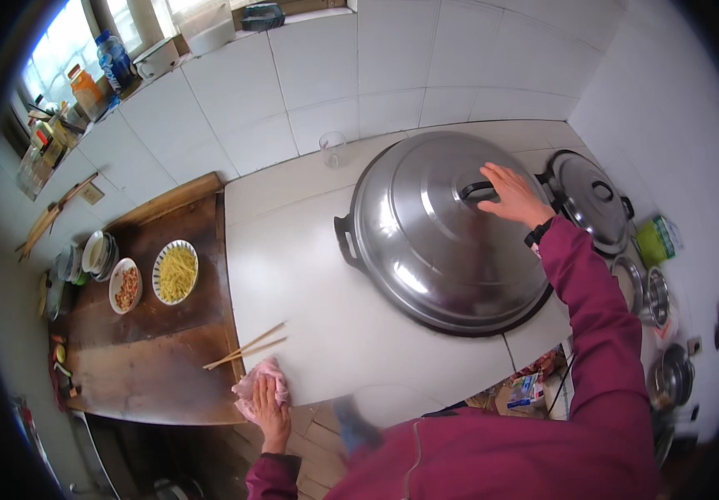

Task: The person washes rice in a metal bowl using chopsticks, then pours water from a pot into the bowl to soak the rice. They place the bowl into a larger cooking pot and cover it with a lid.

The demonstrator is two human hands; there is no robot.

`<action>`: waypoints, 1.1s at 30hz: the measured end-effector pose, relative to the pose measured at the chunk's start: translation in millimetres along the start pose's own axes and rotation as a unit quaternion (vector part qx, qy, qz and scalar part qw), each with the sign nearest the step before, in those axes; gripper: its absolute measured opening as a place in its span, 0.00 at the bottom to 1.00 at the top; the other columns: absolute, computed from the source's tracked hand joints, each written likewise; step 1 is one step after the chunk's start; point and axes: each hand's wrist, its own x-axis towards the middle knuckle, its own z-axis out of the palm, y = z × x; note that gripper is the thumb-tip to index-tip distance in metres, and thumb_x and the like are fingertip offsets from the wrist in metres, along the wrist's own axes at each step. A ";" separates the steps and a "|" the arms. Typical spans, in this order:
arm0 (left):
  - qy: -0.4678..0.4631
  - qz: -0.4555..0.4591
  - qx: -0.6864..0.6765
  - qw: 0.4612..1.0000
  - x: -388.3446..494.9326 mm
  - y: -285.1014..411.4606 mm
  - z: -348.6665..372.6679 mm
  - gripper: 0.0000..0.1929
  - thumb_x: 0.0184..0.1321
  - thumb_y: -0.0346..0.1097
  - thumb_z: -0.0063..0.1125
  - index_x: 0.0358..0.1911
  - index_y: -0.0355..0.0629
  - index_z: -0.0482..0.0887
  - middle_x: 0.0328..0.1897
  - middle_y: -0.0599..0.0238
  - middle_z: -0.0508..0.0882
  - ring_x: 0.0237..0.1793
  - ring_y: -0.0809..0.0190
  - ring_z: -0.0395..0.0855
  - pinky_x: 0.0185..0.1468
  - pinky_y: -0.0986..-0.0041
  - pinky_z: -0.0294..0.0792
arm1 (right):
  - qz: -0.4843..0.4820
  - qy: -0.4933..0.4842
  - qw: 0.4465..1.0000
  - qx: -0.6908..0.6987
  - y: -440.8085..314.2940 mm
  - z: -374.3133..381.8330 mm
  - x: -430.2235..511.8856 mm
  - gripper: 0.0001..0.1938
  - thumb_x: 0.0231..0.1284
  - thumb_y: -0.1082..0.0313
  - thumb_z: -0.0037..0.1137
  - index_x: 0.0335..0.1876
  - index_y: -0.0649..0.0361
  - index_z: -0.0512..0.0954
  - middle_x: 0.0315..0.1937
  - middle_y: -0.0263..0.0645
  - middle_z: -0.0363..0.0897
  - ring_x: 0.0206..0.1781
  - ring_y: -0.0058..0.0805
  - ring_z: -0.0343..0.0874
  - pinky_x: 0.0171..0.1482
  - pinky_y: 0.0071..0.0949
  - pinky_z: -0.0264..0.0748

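Observation:
A large domed metal lid (422, 250) covers a wide pan with black side handles on the white tiled counter (309, 262). My right hand (512, 194) is at the lid's black top handle (477, 189), fingers spread and not wrapped round it; whether it touches cannot be told. My left hand (270, 412) lies on a crumpled pink cloth (275, 369) at the counter's front edge, fingers extended; a grip on it cannot be made out. Wooden chopsticks (243, 351) lie just behind the cloth, across the seam between counter and wooden board.
On the brown wooden board (147, 369) stand a bowl of yellow shreds (177, 274), a bowl of chopped reddish food (126, 287) and stacked bowls (103, 256). A clear glass (333, 150) stands near the wall. A smaller lidded pan (584, 194) is at the right.

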 end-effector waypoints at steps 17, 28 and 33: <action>0.110 -0.282 -0.464 0.832 -6.4 144.4 -18.9 0.20 0.73 0.51 0.40 0.41 0.39 0.77 0.35 0.68 0.78 0.34 0.70 0.77 0.38 0.77 0.72 | 0.005 -0.004 0.934 0.358 84.1 -40.8 48.6 0.21 0.60 0.49 0.60 0.46 0.60 0.79 0.32 0.43 0.80 0.33 0.33 0.76 0.41 0.38 0.74; 0.239 -0.330 -0.601 0.688 4.9 116.7 -17.0 0.07 0.70 0.38 0.50 0.43 0.46 0.76 0.35 0.76 0.77 0.36 0.75 0.76 0.40 0.83 0.69 | 0.095 0.191 0.680 0.701 311.1 -189.7 -22.6 0.11 0.69 0.58 0.53 0.39 0.58 0.70 0.27 0.32 0.65 0.30 0.26 0.65 0.39 0.27 0.67; 0.208 -0.296 -0.611 0.704 8.2 128.6 -16.9 0.11 0.69 0.32 0.50 0.53 0.42 0.73 0.43 0.73 0.78 0.40 0.73 0.76 0.44 0.82 0.69 | 0.121 0.253 0.649 0.707 383.2 -176.7 -10.4 0.14 0.69 0.57 0.54 0.28 0.51 0.66 0.19 0.23 0.56 0.24 0.19 0.56 0.34 0.24 0.60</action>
